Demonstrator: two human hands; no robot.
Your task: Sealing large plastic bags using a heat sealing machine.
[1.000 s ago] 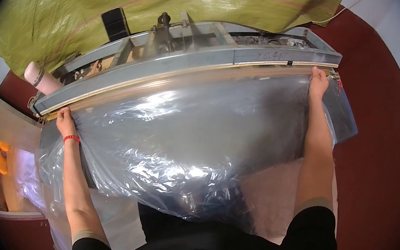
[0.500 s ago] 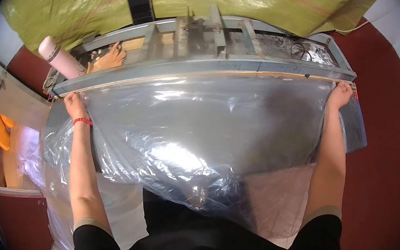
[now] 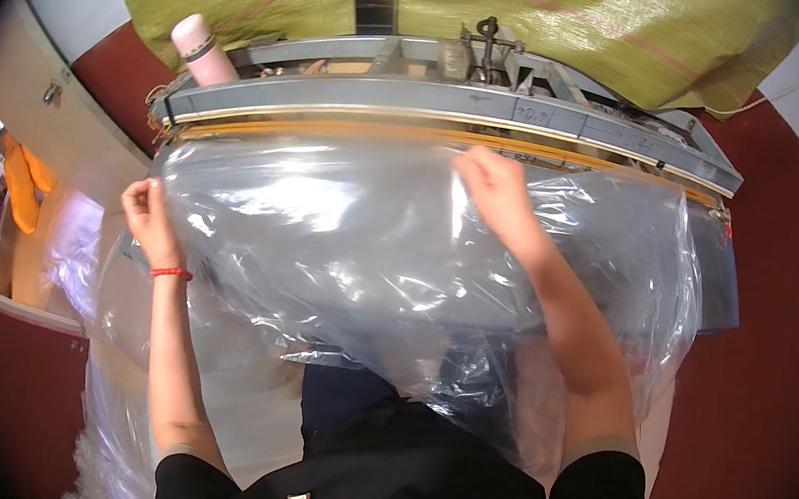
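Note:
A wide sheet of clear plastic film (image 3: pixel 350 243) spreads across the front of a long grey metal frame (image 3: pixel 339 92) and hangs down towards my body. At the film's upper edge, near the middle, my right hand (image 3: pixel 499 202) is closed on the film, its fingertips slightly blurred. My left hand (image 3: pixel 153 222), wearing a red beaded bracelet, is pinched at the film's left edge; the exact hold is hard to see. Just beyond the film run yellow-orange strips (image 3: pixel 335 128), with a narrow gap between them and the frame's front bar.
A pink bottle (image 3: pixel 203 52) leans at the frame's left end. Behind the frame lie a dark phone (image 3: pixel 375 6) and a yellow-green woven sheet (image 3: pixel 551 17). A pale cabinet door (image 3: pixel 67 95) stands open at the left. More clear film (image 3: pixel 106 443) hangs at lower left.
My right hand has left the frame's right end and come to the middle of the film. The front bar now stands apart from the strips. My left hand is now lower, away from the bar.

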